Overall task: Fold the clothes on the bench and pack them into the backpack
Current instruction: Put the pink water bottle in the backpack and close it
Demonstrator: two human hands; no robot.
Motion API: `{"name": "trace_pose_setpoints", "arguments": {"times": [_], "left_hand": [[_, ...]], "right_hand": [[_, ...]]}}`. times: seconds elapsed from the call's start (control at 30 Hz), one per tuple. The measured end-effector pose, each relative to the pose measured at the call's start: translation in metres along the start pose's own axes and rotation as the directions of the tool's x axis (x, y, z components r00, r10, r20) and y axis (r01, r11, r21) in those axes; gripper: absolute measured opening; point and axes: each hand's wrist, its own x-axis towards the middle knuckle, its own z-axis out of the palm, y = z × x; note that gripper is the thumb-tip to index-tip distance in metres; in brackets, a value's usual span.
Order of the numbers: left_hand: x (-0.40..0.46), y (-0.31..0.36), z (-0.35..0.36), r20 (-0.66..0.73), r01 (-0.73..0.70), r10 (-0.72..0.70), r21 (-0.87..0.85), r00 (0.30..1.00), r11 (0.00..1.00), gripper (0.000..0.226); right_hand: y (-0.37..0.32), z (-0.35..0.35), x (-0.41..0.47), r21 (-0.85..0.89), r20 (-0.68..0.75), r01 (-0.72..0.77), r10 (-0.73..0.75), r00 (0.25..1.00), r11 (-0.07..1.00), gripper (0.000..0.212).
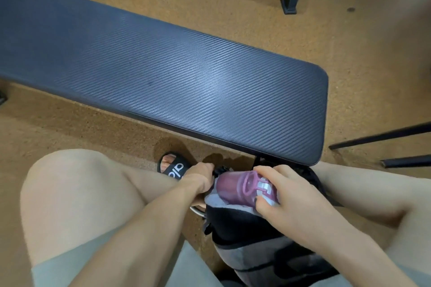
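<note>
Orange gym floor, right hand [278,193] gripped purple bottle [242,187] lying crosswise, left hand [199,176] pinched backpack [254,235] rim beside it.

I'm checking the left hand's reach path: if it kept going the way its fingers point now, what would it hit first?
The left hand grips the backpack opening, fingers pointing forward and slightly right. Going straight on, it would likely meet the purple bottle first, then the bench edge beyond; depth is hard to judge.

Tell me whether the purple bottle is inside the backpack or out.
Partly in: the purple bottle lies tilted at the backpack mouth, its lid end sticking out under the right hand.
</note>
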Motion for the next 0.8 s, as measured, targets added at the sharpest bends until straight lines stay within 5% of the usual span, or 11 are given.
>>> {"name": "trace_pose_setpoints", "arguments": {"times": [0.17,0.4,0.57,0.8], "left_hand": [[0.0,-0.008,-0.005,0.031,0.025,-0.02,-0.194,0.999,0.981,0.026],[-0.002,-0.008,-0.013,0.082,-0.012,0.034,-0.257,0.996,0.966,0.025],[-0.002,0.001,-0.016,-0.003,-0.064,0.064,-0.078,0.998,0.995,0.03],[-0.008,0.006,-0.016,-0.058,-0.087,0.102,0.226,0.993,0.97,0.031]], "right_hand": [[-0.002,0.001,0.017,-0.047,0.117,0.154,-0.148,0.982,0.987,0.053],[0.001,0.002,0.016,-0.17,0.271,0.289,-0.237,0.933,0.942,0.047],[-0.01,0.003,0.023,-0.261,0.355,0.297,-0.195,0.914,0.918,0.035],[-0.026,0.02,0.019,-0.39,0.347,0.325,-0.189,0.919,0.862,0.046]]}}
